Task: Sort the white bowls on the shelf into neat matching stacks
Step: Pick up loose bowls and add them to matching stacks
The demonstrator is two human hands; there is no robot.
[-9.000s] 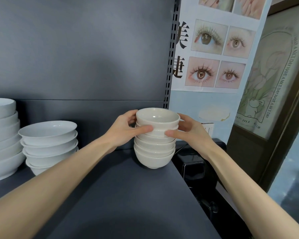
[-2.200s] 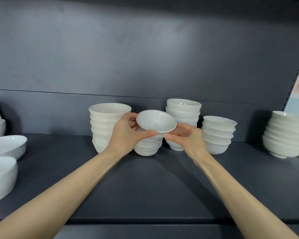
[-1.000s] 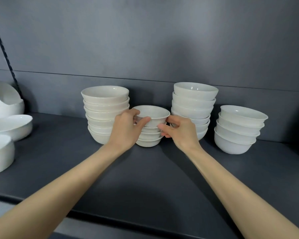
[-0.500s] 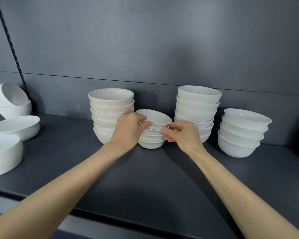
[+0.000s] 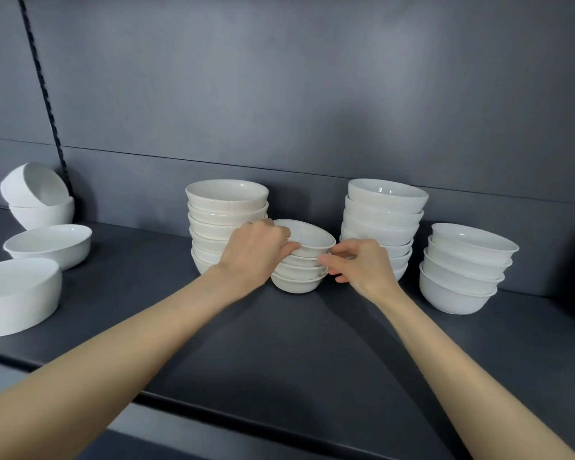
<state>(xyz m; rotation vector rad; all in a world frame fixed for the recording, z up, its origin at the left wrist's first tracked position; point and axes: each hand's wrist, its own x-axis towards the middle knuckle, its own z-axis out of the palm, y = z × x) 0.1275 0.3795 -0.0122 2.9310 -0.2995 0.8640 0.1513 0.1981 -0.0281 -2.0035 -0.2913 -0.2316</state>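
Observation:
A short stack of small white bowls [image 5: 297, 280] stands mid-shelf on the dark shelf [image 5: 279, 343]. Its top small bowl [image 5: 309, 239] sits tilted, lower on the right. My left hand [image 5: 254, 252] grips that bowl's left rim. My right hand [image 5: 359, 263] touches the right side of the small stack with fingertips pinched at the rims. A taller stack of cream bowls [image 5: 224, 220] stands just left, partly hidden by my left hand. A tall white stack [image 5: 384, 220] stands right of it, then a lower white stack [image 5: 462, 270].
At the far left are two nested tilted bowls [image 5: 37, 194], a single wide bowl [image 5: 50, 244] and a larger bowl [image 5: 17, 293] near the shelf's front edge. A grey back panel rises behind the stacks, with a slotted upright [image 5: 44, 94] at left.
The small bowl came down onto the short stack and now rests tilted on it. My right hand's fingers slid from under the bowl to the stack's right side. The view shifted slightly.

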